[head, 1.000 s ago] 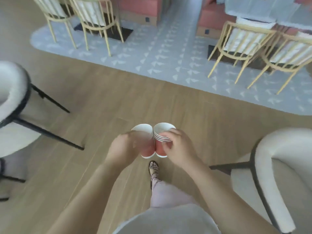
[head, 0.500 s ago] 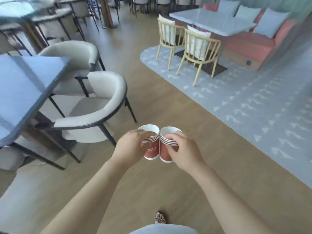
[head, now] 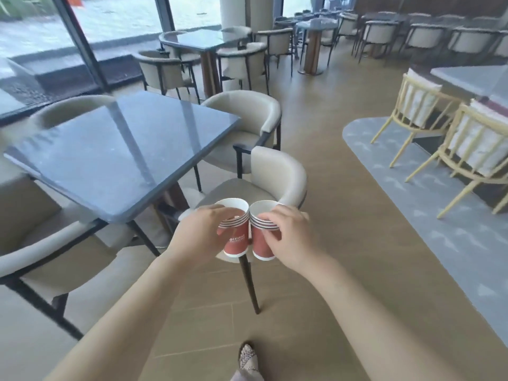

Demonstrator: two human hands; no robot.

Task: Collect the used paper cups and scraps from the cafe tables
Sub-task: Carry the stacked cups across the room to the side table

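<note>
Wood-look floor (head: 343, 270) underfoot, 1 sandalled foot (head: 248, 356) at the bottom edge. Just above, left hand (head: 198, 237) wrapped round 1 stack of red paper cups (head: 235, 243), fingers curled over the rims. Beside it, right hand (head: 291, 237) clasping a 2nd stack (head: 261, 247) the same way. Both stacks upright, touching side by side, carried in the air in front of a cream armchair (head: 277, 171). Same grip as half a second ago, but view swung from the sofa corner toward a dark glossy table (head: 118, 152), now close on the left. Judged meaning: collecting well underway, heading to check further tables. Forearms stretched forward, wrists turned inward. Farther off, grey rug (head: 439, 215) and 2 yellow chairs (head: 417, 105) at right, more tables (head: 200, 39) by the windows.
</note>
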